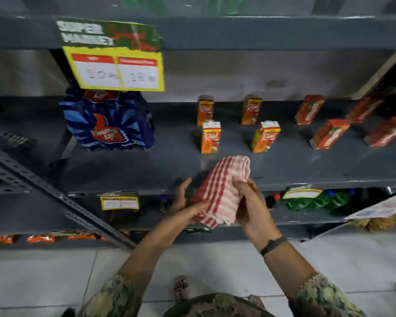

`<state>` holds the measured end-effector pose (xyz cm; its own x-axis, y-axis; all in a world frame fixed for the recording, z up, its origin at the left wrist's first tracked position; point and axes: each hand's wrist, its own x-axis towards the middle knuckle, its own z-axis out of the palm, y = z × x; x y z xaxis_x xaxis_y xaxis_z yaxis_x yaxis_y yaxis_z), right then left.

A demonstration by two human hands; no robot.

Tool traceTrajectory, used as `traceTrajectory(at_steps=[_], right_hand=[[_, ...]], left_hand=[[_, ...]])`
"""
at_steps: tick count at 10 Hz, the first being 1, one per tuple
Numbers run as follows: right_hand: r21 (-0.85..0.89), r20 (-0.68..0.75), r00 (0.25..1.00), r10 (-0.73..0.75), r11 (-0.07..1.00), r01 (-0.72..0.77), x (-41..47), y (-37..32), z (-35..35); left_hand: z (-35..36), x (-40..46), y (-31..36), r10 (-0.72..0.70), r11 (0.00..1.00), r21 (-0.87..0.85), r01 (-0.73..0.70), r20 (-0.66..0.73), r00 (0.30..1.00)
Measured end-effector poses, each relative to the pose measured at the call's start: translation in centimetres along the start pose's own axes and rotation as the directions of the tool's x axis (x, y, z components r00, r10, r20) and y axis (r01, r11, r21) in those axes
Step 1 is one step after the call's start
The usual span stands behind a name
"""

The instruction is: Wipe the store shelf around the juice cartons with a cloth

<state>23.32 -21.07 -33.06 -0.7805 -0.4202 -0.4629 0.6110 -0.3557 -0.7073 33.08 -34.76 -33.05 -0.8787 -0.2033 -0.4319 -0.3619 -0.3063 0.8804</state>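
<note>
A folded red-and-white checked cloth (220, 191) is held in front of the grey shelf (146, 165), just over its front edge. My left hand (183, 202) grips the cloth's lower end from the left. My right hand (253, 209) holds its right side. Several orange juice cartons (210, 138) stand upright in two rows on the shelf beyond the cloth. Several red juice cartons (329, 133) stand further right. The cloth does not touch the shelf surface.
A blue multipack of soda bottles (108, 124) stands on the shelf at left under a yellow price sign (117, 69). A slotted metal brace (55, 191) slants across the left. Lower shelves hold bottles and snack packets. White tiled floor lies below.
</note>
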Motion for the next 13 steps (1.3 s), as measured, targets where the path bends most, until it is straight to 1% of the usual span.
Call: traceTrajectory(at_steps=[1, 2, 3, 4, 5, 6, 7, 8, 9, 10, 11, 12, 13], right_hand=[[-0.193, -0.034, 0.988, -0.148, 0.971, 0.139, -1.6, -3.0, -4.7], [-0.404, 0.056, 0.927, -0.371, 0.841, 0.361, -3.5, -6.8, -9.1], [-0.524, 0.186, 0.831, -0.524, 0.663, 0.535, -5.0, -11.0, -12.9], [-0.561, 0.261, 0.711, -0.653, 0.497, 0.662, -6.5, -15.8, -16.3], [-0.592, 0.253, 0.577, -0.776, 0.348, 0.727, -7.9, -20.8, -18.9], [-0.630, 0.196, 0.394, -0.898, 0.192, 0.752, -9.3, -26.0, -20.9], [-0.662, 0.180, 0.212, -0.960, 0.041, 0.748, -9.9, -31.8, -22.2], [-0.712, 0.168, 0.029, -0.985, -0.101, 0.695, -9.7, -38.1, -22.9], [-0.773, 0.109, -0.056, -0.993, -0.120, 0.623, -8.9, -43.7, -23.0], [-0.880, 0.089, -0.014, -0.996, -0.085, 0.468, -6.9, -47.9, -22.5], [-0.991, 0.103, 0.158, -0.982, -0.087, 0.105, -5.2, -50.0, -22.1], [-0.987, 0.155, 0.262, -0.953, -0.160, -0.001, -4.3, -51.3, -22.1], [-0.978, 0.209, 0.188, -0.960, -0.204, 0.042, -5.4, -52.1, -21.8]], left_hand=[[4.6, 0.1, 0.4, 0.136, 0.980, 0.159, -0.122, -0.082, 0.987], [10.3, 0.7, 1.0, 0.433, 0.874, 0.349, -0.339, -0.240, 0.869], [16.5, 1.1, 1.0, 0.698, 0.695, 0.483, -0.532, -0.277, 0.660], [22.8, 1.5, 1.7, 0.852, 0.485, 0.627, -0.609, -0.181, 0.492], [28.9, 1.3, 3.9, 0.891, 0.372, 0.657, -0.656, -0.056, 0.450], [34.4, 1.5, 6.9, 0.908, 0.250, 0.620, -0.744, 0.116, 0.401], [39.4, 2.4, 10.8, 0.917, 0.082, 0.656, -0.751, 0.245, 0.314], [44.1, 3.4, 15.8, 0.929, -0.087, 0.674, -0.734, 0.322, 0.185], [48.3, 4.9, 20.6, 0.915, -0.243, 0.716, -0.655, 0.393, 0.091], [51.1, 6.9, 24.5, 0.902, -0.232, 0.772, -0.591, 0.398, 0.166], [52.1, 10.0, 26.8, 0.843, -0.248, 0.866, -0.435, 0.414, 0.344], [52.1, 11.6, 28.0, 0.756, -0.317, 0.902, -0.293, 0.427, 0.497], [51.9, 11.0, 28.4, 0.754, -0.406, 0.886, -0.226, 0.464, 0.465]])
